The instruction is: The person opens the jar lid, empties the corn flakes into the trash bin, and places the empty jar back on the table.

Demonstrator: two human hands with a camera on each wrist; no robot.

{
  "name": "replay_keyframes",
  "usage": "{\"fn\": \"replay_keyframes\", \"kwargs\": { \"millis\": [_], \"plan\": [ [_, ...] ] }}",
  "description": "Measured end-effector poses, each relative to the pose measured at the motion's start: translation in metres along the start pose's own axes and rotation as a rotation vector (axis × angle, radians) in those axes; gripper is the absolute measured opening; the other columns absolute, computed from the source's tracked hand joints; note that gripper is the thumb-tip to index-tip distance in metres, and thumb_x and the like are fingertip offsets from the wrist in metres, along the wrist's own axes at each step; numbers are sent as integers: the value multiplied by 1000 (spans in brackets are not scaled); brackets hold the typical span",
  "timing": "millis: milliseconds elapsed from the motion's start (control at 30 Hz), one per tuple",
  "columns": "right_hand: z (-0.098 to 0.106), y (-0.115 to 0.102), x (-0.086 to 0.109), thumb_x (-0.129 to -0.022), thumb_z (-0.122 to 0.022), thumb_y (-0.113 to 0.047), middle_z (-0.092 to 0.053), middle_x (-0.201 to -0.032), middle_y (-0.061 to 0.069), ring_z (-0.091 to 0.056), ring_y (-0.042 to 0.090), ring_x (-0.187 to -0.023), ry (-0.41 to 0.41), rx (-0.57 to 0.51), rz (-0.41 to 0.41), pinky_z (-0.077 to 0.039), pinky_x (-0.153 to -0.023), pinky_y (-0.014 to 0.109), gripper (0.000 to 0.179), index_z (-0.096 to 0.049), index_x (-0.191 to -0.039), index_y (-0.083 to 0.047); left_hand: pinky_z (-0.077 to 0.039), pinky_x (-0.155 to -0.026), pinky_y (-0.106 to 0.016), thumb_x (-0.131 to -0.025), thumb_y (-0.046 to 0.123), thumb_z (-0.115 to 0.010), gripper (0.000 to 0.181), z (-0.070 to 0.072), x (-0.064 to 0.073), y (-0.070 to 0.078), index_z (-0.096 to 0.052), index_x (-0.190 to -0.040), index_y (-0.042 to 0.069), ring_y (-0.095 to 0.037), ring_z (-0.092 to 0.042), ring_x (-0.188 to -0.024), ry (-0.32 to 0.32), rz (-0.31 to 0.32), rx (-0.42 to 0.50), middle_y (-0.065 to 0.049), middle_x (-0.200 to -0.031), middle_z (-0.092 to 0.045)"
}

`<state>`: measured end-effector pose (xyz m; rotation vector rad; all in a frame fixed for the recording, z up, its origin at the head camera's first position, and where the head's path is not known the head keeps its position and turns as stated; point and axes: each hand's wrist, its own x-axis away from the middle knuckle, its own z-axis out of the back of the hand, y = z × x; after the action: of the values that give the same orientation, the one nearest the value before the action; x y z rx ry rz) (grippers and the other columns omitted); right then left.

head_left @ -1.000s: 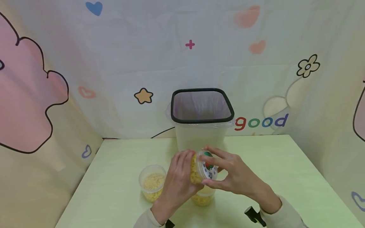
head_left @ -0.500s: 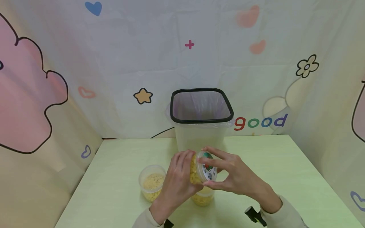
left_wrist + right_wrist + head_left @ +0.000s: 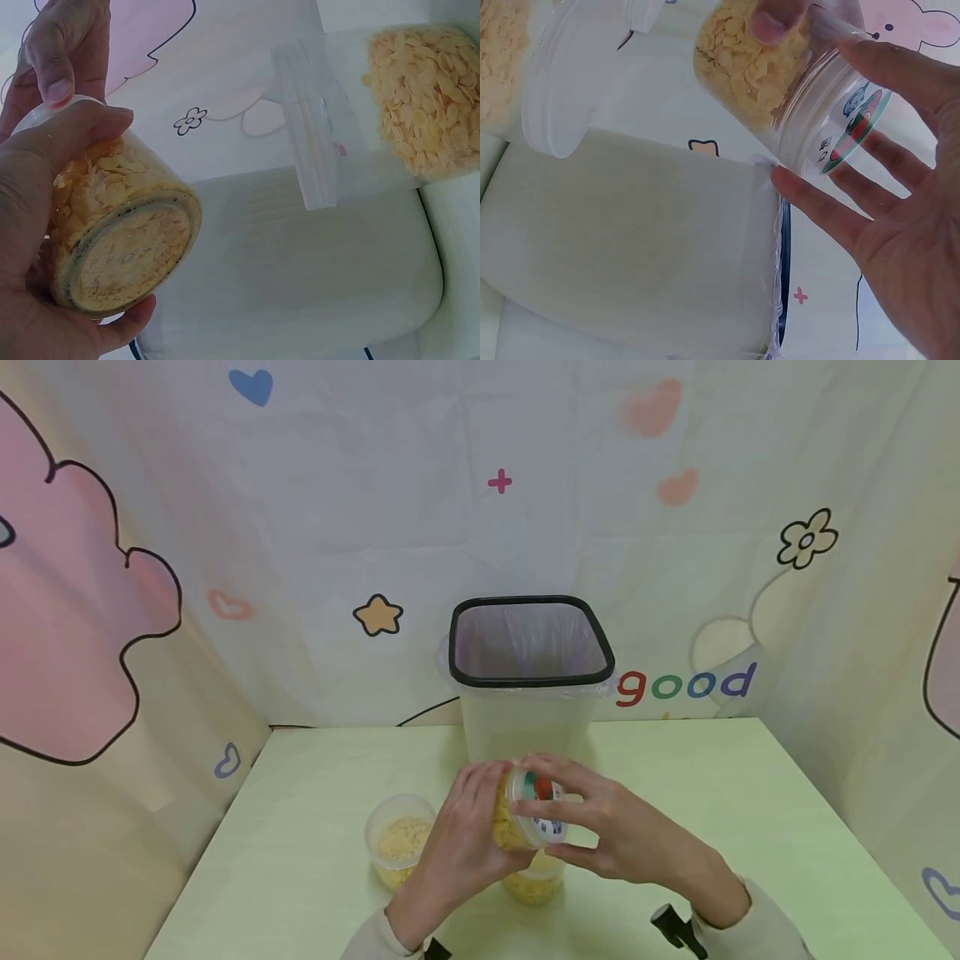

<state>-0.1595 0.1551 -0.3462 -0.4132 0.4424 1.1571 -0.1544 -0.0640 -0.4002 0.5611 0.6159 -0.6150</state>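
Observation:
My left hand (image 3: 465, 827) grips the body of a clear plastic jar (image 3: 506, 821) full of pale yellow flakes. The jar is tilted, and its round base (image 3: 131, 259) faces the left wrist camera. Around the jar's clear lid (image 3: 555, 831), which bears a coloured picture label, the thumb and fingers of my right hand (image 3: 622, 831) are curled at the rim. The right wrist view shows the lid (image 3: 810, 131) on the jar's mouth. Below my hands stands a tub of flakes (image 3: 534, 887), partly hidden by them. Another tub (image 3: 377, 833) with flakes, its top uncovered, stands left of my left hand.
Behind my hands a pale bin (image 3: 525, 722) with a black rim and a plastic liner stands at the table's back. The light green table (image 3: 300, 860) ends at a printed cloth (image 3: 337, 510) that hangs behind and at both sides.
My right hand has turned slightly round the lid, and the label's picture has turned with it. The jar has shifted a little left and down.

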Motion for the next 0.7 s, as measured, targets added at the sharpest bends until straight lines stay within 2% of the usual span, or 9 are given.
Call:
{"fn": "replay_keyframes", "kwargs": {
  "millis": [133, 233, 300, 400, 500, 600, 700],
  "plan": [
    [2, -3, 0, -75, -84, -35, -32, -158, 10, -38, 28, -142, -24, 0, -86, -55, -95, 44, 83, -44, -147, -24, -54, -93, -35, -52, 28, -95, 96, 0, 0, 0, -46, -133, 9, -21, -54, -116, 8, 8, 10, -5, -126, -60],
    [6, -8, -2, -77, -79, -50, -22, -163, 6, -33, 26, -146, -6, -17, -205, -52, -99, 47, 92, -33, -153, -23, -54, -95, -35, -52, 26, -95, 97, 1, 0, 2, -46, -133, 8, -21, -54, -117, 16, 20, 15, -5, -125, -60],
    [7, -12, -5, -78, -75, -53, -25, -162, 3, -37, 27, -143, 35, -5, -292, -52, -97, 50, 91, -32, -153, -25, -54, -95, -35, -53, 26, -94, 96, 1, -1, 3, -46, -134, 8, -21, -54, -116, 25, 24, 8, -5, -125, -60],
    [8, -19, -11, -82, -71, -54, -34, -158, 2, -50, 29, -133, 76, 34, -408, -54, -93, 50, 85, -32, -153, -28, -54, -95, -34, -53, 27, -94, 94, 2, -1, 3, -47, -133, 9, -21, -54, -115, 41, 26, -7, -5, -125, -59],
    [5, -25, -16, -84, -67, -56, -41, -154, 0, -62, 28, -119, 74, 66, -501, -56, -85, 47, 80, -33, -152, -30, -54, -94, -34, -54, 27, -94, 94, 1, -2, 4, -46, -133, 9, -21, -53, -114, 58, 23, -27, -4, -125, -58],
    [0, -28, -21, -84, -64, -60, -47, -147, -3, -68, 24, -101, 59, 80, -563, -56, -77, 40, 76, -39, -149, -30, -54, -94, -33, -53, 26, -94, 95, 1, -3, 4, -46, -133, 9, -21, -53, -115, 69, 25, -44, -5, -125, -57],
    [-4, -30, -23, -85, -64, -59, -53, -138, -6, -67, 18, -89, 65, 73, -594, -54, -72, 32, 70, -45, -145, -28, -54, -96, -33, -53, 27, -94, 96, 1, -3, 4, -46, -134, 9, -21, -52, -116, 78, 26, -61, -4, -126, -56]
  ]
}}
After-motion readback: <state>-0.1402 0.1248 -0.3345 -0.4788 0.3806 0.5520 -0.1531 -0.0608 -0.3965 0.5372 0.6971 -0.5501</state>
